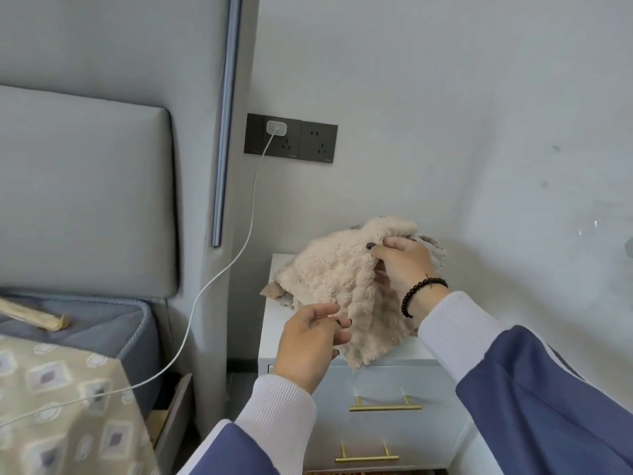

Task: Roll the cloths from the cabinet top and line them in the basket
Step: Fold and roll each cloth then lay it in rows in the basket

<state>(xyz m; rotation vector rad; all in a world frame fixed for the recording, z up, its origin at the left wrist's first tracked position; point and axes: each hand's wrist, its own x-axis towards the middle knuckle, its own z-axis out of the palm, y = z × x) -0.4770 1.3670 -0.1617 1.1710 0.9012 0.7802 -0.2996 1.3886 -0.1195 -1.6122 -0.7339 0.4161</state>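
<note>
Bedside corner, pale grey wall. Nearest, left hand: fingers loosely curled, grip on the hanging edge of a fluffy beige cloth. Right hand, black bead bracelet at the wrist, pinches the cloth's upper edge, lifting it over the white two-drawer cabinet. More cloth lies beneath on the cabinet top. Beyond, a dark wall socket with white charger cable.
</note>
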